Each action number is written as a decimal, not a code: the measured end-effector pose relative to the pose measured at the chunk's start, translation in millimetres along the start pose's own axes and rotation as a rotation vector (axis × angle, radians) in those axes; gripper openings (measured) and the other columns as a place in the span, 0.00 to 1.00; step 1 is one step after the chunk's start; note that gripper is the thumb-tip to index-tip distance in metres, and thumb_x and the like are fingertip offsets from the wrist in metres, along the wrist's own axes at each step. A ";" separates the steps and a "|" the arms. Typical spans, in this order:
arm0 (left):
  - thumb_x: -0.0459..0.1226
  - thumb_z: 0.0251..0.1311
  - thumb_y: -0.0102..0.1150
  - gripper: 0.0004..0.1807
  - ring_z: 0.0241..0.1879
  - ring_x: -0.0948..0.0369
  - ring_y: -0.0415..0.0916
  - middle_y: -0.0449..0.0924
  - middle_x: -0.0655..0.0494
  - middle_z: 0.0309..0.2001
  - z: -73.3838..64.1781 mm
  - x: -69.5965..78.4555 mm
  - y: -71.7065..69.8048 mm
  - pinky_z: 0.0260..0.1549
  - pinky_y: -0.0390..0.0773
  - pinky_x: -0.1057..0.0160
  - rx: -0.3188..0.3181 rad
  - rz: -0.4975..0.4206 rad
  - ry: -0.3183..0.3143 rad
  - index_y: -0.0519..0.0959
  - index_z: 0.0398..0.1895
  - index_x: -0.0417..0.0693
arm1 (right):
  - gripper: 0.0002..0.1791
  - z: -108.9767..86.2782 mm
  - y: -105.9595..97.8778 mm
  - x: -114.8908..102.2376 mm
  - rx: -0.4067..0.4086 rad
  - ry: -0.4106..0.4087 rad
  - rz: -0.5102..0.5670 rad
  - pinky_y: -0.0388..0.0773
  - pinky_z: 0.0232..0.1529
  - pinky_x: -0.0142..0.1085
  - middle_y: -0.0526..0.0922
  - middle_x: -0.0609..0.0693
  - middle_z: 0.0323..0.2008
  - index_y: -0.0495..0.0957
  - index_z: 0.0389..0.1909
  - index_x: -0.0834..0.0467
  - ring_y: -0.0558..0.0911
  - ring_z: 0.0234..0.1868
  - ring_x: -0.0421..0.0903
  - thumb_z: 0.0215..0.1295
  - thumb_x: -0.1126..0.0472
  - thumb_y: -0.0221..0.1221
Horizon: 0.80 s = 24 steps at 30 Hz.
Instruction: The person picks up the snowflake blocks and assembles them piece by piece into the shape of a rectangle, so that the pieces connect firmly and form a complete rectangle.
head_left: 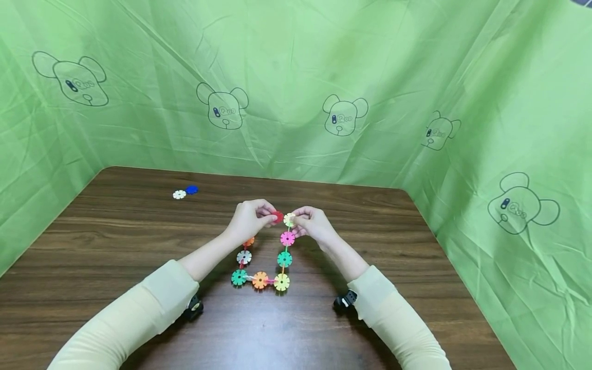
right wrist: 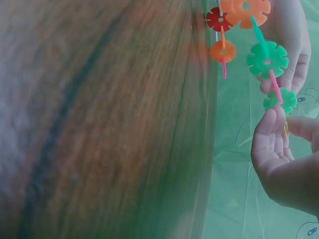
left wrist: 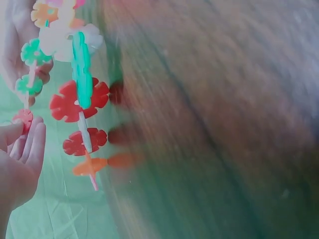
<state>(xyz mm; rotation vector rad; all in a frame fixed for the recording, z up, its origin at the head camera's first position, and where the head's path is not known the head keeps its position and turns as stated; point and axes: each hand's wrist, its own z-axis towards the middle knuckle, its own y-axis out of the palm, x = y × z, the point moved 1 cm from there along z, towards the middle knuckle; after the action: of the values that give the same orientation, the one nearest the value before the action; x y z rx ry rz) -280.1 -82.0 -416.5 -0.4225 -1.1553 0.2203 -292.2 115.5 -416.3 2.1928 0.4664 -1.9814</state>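
Note:
A chain of notched plastic flower discs lies in a U shape on the table, its green corner disc point(head_left: 239, 277) at near left and its yellow corner disc point(head_left: 281, 282) at near right. With thumb and fingers, my left hand point(head_left: 250, 220) pinches a red disc point(head_left: 277, 217) above the far side of the U. Close beside it, my right hand point(head_left: 315, 224) pinches a pale yellow disc point(head_left: 289, 220) at the end of the right row, beyond a pink disc point(head_left: 287, 238). Whether the red and yellow discs touch, I cannot tell. My left hand partly covers an orange disc point(head_left: 250, 241).
A white disc point(head_left: 179, 195) and a blue disc point(head_left: 191, 189) lie together at the back left of the brown wooden table point(head_left: 370, 221). Green cloth point(head_left: 287, 61) with bear outlines hangs behind the table and along its sides.

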 end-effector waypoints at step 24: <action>0.33 0.51 0.68 0.04 0.29 0.63 0.81 0.84 0.56 0.27 -4.4 5.2 2.5 0.33 0.81 0.63 0.069 0.158 0.061 0.81 0.28 0.46 | 0.11 -2.7 -0.3 -2.2 -0.006 -0.010 0.014 0.80 0.26 0.31 0.81 0.50 0.24 0.73 0.44 0.71 0.79 0.22 0.41 0.64 0.70 0.55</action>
<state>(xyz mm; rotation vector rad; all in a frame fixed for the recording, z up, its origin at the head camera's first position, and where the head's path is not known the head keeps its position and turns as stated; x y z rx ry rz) -273.9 -78.7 -414.7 -0.4571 -1.0522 0.3816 -289.9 116.3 -413.8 2.1760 0.4534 -1.9804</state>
